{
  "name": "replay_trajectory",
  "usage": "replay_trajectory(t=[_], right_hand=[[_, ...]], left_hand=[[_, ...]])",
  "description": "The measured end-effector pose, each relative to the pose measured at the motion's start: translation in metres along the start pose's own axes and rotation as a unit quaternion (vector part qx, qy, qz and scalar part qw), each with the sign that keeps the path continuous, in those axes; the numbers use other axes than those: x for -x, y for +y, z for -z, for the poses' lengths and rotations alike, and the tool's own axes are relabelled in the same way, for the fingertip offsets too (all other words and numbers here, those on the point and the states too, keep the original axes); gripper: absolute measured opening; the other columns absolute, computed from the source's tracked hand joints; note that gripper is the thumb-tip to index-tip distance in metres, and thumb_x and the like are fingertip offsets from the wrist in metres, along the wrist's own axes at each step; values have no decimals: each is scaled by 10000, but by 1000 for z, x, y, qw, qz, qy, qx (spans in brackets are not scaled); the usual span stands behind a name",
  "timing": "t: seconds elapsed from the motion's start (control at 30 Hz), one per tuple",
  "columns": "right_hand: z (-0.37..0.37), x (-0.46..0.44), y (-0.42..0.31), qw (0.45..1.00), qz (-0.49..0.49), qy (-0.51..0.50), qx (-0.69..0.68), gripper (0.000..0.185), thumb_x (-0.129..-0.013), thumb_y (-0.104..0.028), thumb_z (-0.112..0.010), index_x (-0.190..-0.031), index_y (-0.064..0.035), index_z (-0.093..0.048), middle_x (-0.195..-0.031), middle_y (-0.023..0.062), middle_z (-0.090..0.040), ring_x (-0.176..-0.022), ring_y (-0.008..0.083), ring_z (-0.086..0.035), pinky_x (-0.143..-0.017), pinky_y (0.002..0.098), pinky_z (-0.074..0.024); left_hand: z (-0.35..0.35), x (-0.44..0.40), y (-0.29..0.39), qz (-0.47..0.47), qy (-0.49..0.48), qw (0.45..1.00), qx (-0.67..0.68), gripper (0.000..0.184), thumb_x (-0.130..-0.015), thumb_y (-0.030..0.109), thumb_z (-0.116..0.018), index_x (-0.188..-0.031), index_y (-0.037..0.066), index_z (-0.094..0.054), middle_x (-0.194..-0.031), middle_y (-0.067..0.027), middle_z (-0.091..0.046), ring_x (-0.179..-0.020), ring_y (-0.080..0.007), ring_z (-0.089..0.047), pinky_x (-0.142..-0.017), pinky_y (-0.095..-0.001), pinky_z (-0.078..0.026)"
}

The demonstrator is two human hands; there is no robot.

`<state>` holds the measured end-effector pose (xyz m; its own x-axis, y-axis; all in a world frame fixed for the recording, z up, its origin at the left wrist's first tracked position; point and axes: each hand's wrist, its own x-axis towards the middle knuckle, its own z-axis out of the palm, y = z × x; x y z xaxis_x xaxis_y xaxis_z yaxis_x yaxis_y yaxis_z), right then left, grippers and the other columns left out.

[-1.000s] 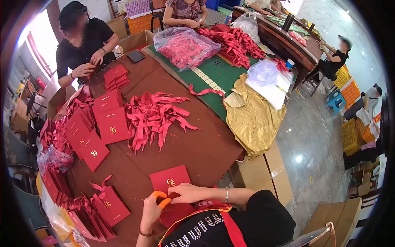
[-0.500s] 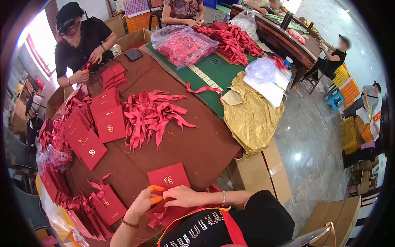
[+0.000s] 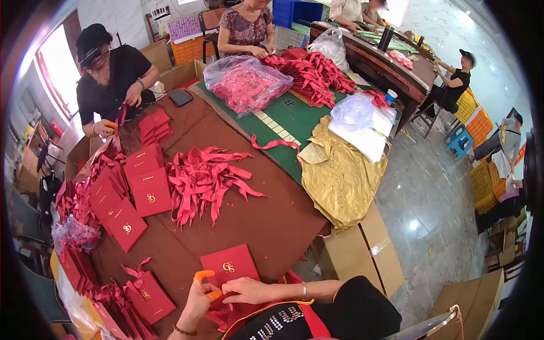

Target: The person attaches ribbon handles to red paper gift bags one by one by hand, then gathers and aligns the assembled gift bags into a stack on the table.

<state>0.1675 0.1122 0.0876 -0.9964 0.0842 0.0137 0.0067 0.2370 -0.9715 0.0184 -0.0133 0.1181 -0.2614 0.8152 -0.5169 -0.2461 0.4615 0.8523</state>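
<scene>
Near the table's front edge my left hand (image 3: 199,296), with orange covers on two fingers, is pinched on a red ribbon at a red bag held against my body. My right hand (image 3: 245,290) touches it from the right, its fingertips closed on the same ribbon, partly hidden. Just beyond both hands lies a flat red card bag (image 3: 229,264) with gold letters. To the left sits a red bag with a ribbon bow (image 3: 151,297), beside a row of similar bags (image 3: 116,311). A loose heap of red ribbons (image 3: 209,178) lies mid-table.
More red bags (image 3: 126,229) lie at the left. A co-worker (image 3: 116,85) at the far left handles a red piece. Beyond are a plastic bag of ribbons (image 3: 246,82), gold wrapping (image 3: 340,181), a phone (image 3: 181,97) and another person (image 3: 243,31). Cardboard (image 3: 360,255) stands at the right.
The camera view has shifted slightly. My hands have stayed close together at the red bag, with the left fingers spreading a little. The co-worker's hands at the far left have moved apart.
</scene>
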Motion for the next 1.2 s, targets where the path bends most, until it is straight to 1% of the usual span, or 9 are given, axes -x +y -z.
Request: replay_trajectory(t=[0.13, 0.27, 0.47, 0.53, 0.57, 0.63, 0.77, 0.9, 1.2], right_hand=[[0, 1, -1, 995, 4, -53, -80, 262, -844, -256, -618, -826, -23, -499, -763, 156, -567, -757, 323, -578, -652, 405, -430], [-3, -1, 11, 999, -8, -14, -42, 259, -843, -255, -622, -833, -21, -514, -742, 165, -580, -741, 305, -591, -654, 393, -431], [2, -5, 22, 996, -7, 37, -79, 275, -845, -291, -615, -862, -32, -525, -737, 161, -581, -733, 297, -584, -638, 389, -420], [10, -11, 17, 999, -6, 34, -19, 268, -851, -280, -611, -865, -26, -527, -751, 154, -592, -736, 283, -589, -632, 387, -422], [14, -12, 13, 999, 4, 39, 0, 275, -849, -285, -614, -867, -26, -525, -743, 158, -585, -727, 291, -581, -627, 393, -418], [20, -14, 13, 999, 28, 37, -21, 282, -849, -295, -613, -874, -28, -524, -739, 159, -577, -722, 296, -573, -623, 394, -413], [29, -19, 10, 998, 57, 14, -8, 287, -847, -298, -616, -881, -28, -525, -731, 159, -562, -710, 295, -563, -617, 392, -408], [34, -21, 1, 997, -44, -62, 4, 309, -828, -307, -626, -906, -22, -539, -803, 188, -563, -804, 326, -552, -689, 412, -406], [24, -23, 1, 995, -59, -78, -25, 304, -843, -308, -616, -916, -25, -531, -793, 172, -567, -810, 302, -550, -690, 393, -406]], left_hand=[[13, -9, -10, -123, 159, 977, -77, 400, -799, -102, -544, -1160, 31, -435, -772, -54, -593, -712, -98, -548, -650, -211, -423], [25, -6, -19, -110, 137, 964, -200, 328, -820, -66, -525, -1137, 11, -488, -756, -62, -579, -683, -117, -558, -625, -219, -429], [67, -3, -49, 4, 49, 999, 13, 257, -903, 76, -514, -1146, 4, -560, -695, 6, -557, -555, -65, -459, -526, -194, -377], [74, -5, -54, 76, 31, 997, -10, 389, -908, 315, -517, -1186, 47, -567, -1049, -160, -606, -933, -254, -602, -766, -369, -493], [76, -6, -57, 80, 28, 996, -15, 389, -908, 315, -517, -1186, 47, -567, -1049, -160, -606, -933, -254, -602, -766, -369, -493], [57, -7, -42, -98, 69, 993, -3, 214, -903, 72, -513, -1085, -5, -598, -745, 17, -572, -551, -55, -441, -521, -179, -376], [42, -1, -4, -56, 69, 987, -131, 321, -854, 113, -578, -1143, -25, -578, -679, 15, -536, -600, -59, -462, -550, -195, -378], [39, 3, 14, 21, -18, 999, -45, 226, -835, 87, -579, -1014, -38, -635, -658, 46, -504, -567, -31, -411, -501, -197, -340], [33, -9, 1, -10, -27, 990, -137, 155, -833, 144, -598, -800, -4, -635, -649, 45, -533, -593, -38, -452, -514, -204, -358]])
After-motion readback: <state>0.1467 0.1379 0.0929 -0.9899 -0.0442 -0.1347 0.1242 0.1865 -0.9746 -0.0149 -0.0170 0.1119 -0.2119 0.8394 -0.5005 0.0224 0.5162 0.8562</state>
